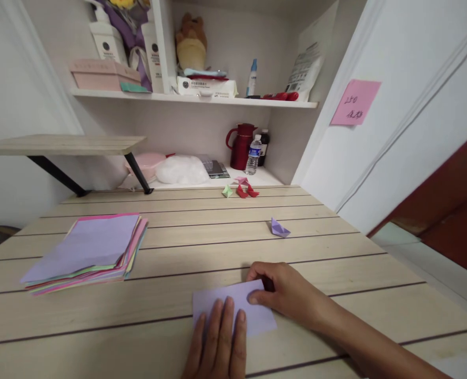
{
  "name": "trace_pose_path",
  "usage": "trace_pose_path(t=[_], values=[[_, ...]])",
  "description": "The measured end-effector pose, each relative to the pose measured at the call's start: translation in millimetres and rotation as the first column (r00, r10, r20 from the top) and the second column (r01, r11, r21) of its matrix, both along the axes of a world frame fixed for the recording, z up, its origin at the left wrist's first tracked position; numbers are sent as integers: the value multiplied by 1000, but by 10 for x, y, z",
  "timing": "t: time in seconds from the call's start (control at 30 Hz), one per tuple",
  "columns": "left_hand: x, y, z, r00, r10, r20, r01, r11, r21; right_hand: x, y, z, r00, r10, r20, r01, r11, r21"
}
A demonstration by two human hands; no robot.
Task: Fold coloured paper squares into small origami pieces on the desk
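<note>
A sheet of light purple paper [257, 318] lies on the wood-plank table in front of me and looks folded into a rectangle. Flat on its near left part rests my left hand [220, 342], fingers stretched out. At the sheet's far right corner, my right hand [278, 287] pinches the edge, thumb on top and fingers curled behind, partly hidden. Beyond the right hand sits a small purple paper boat [280, 228]. Off to the left is a stack of coloured paper [91, 242] with a purple sheet on top.
Small folded papers, green [227, 191], red [241, 191] and pink, stand at the table's far edge. A raised wooden shelf [63, 145] on black legs is at the back left. Behind are a red jug [242, 147] and a water bottle [253, 155].
</note>
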State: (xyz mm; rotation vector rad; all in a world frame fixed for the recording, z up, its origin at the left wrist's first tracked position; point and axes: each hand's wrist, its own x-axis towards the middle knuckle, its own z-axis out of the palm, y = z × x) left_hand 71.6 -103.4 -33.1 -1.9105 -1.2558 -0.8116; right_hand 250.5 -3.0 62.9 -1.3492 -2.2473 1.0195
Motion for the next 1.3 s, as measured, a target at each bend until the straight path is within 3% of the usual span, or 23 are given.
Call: trace_pose_path(t=[0.17, 0.43, 0.57, 0.67, 0.8, 0.97, 1.13, 1.3], values=[[25, -6, -134, 1000, 26, 5, -26, 996, 81, 19, -7, -7, 999, 11, -42, -9, 998, 58], [47, 13, -139, 1000, 17, -3, -17, 997, 72, 22, 6, 1, 999, 49, 19, -46, 992, -121], [72, 14, -184, 999, 31, 32, -34, 996, 84, 34, 43, 3, 982, 35, 184, -37, 999, 9], [105, 33, -231, 998, 43, 56, -49, 993, 106, 8, 59, 13, 982, 132, 135, -141, 988, 57], [177, 79, -278, 989, 51, 138, -72, 986, 150, -173, 77, 11, 970, 242, 25, -243, 964, 108], [262, 114, -301, 972, 62, 226, -111, 971, 212, -511, 132, -32, 949, 312, 35, -313, 930, 190], [288, 92, -321, 966, 68, 250, -116, 976, 183, -714, 133, -21, 937, 348, 32, -348, 920, 178], [298, 105, -346, 960, 51, 276, -121, 962, 244, -796, 95, 39, 914, 400, 71, -406, 905, 129]])
